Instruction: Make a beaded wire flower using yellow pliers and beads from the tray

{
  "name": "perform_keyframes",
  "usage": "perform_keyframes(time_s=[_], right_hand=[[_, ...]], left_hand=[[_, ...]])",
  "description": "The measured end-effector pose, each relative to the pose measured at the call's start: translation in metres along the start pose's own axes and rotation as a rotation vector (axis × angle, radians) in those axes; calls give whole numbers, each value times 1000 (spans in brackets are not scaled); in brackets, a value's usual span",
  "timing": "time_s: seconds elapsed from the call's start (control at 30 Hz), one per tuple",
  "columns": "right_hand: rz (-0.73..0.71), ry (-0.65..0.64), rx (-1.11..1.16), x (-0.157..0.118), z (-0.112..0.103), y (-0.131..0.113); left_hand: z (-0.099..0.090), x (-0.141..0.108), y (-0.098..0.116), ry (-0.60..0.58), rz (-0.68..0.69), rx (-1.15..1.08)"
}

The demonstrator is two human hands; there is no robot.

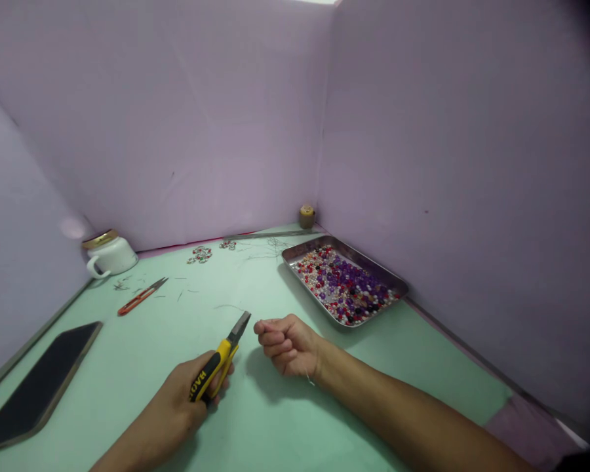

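My left hand (189,393) is wrapped round the handles of yellow and black pliers (219,364), whose jaws point up and to the right. Close to the jaw tips, my right hand (288,344) is closed in a pinch with its fingers curled. Whatever lies between its fingertips is too small to make out. A thin wire (309,378) shows at the right wrist. Another fine wire (229,307) is near the plier tips, over the green table (246,432).
A metal tray (312,296) of mixed beads stands at the right. Orange snips (140,298), wire scraps and a dark tablet-like slab (39,387) lie left. Behind are beaded rings (200,254), long wires (275,234), a white mug (113,255) and a small pot (307,217).
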State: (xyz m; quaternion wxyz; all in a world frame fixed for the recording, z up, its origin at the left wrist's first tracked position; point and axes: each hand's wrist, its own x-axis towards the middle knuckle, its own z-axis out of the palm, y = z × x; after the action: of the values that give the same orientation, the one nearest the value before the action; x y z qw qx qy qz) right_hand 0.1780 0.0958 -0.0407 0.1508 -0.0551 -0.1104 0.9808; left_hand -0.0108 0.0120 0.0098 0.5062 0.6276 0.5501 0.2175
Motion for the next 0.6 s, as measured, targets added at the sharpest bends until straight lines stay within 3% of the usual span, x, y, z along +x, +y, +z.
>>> perform_keyframes(time_s=[0.17,0.33,0.47,0.6], right_hand=[[-107,74,-126,0,5,2],[-300,274,-449,1,10,4],[-379,338,-680,1,8,5],[-421,416,-756,1,6,6]], left_hand=[[5,2,-7,156,9,150],[1,-3,-2,11,-54,-62],[-6,-5,2,80,-37,9],[-9,-2,-2,145,-37,28]])
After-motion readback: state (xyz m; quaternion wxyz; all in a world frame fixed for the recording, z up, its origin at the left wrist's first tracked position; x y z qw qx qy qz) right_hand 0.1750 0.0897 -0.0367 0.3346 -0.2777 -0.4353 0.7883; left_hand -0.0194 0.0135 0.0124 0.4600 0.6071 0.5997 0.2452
